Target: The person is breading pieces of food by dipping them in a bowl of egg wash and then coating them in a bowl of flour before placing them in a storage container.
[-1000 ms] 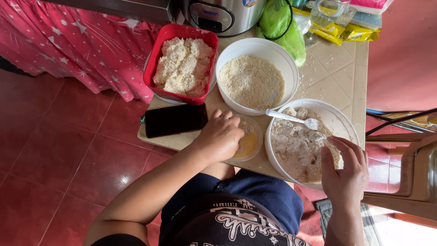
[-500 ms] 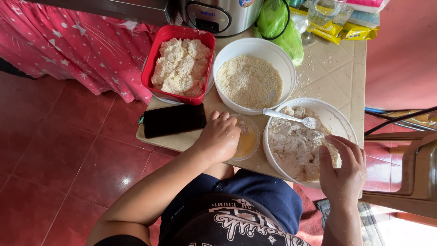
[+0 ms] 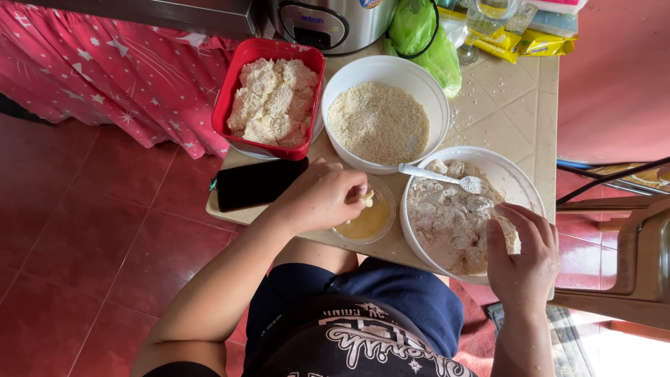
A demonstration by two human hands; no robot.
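Observation:
My left hand (image 3: 317, 197) hovers over a small clear bowl of yellow beaten egg (image 3: 368, 222), its fingertips pinched on a small pale piece of food (image 3: 366, 198). My right hand (image 3: 525, 255) rests in the big white bowl of floured pieces (image 3: 520, 183), fingers curled among the pieces; whether it grips one is unclear. A white spoon (image 3: 440, 176) lies across that bowl's rim. Behind stands a white bowl of breadcrumbs (image 3: 380, 122), and to its left a red tray of breaded pieces (image 3: 272, 101).
A black phone (image 3: 255, 183) lies on the tiled table's near left corner. At the back stand a metal cooker (image 3: 328, 22), a green bag (image 3: 422, 38) and yellow packets (image 3: 530, 43). A pink starred cloth (image 3: 105, 70) hangs left; wooden furniture (image 3: 628, 272) sits right.
My left hand has lifted slightly from the egg bowl, and the piece now shows at its fingertips. My right hand stays in the flour bowl.

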